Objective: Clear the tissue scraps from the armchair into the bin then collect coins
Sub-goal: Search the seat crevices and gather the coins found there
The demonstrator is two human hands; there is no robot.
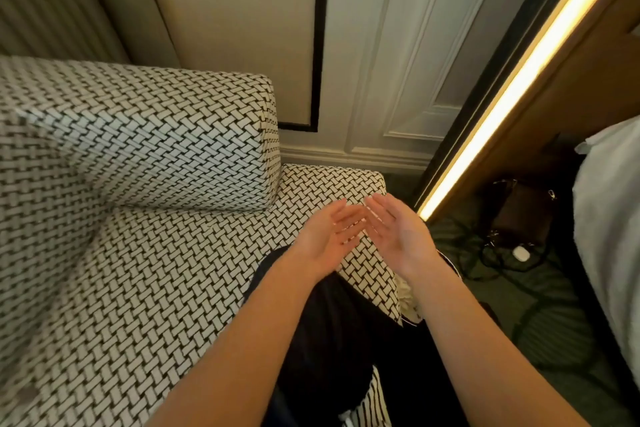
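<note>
The armchair (138, 270) fills the left side, its backrest (138, 135) rising behind the seat. Behind the armchair stands a panelled wall (398, 45). Right of the armchair a light strip (519, 80) slants upward (its lower end just beside the seat's far corner). Further right, on the floor, sits a bag (519, 215) with cables (485, 253) in front of it, and bedding (606, 218) beyond. The left hand (325, 239) and right hand (398, 236) hang over the armchair's right edge, fingertips close together. Tissue scraps (412, 305) lie at that edge, beneath the right forearm.
</note>
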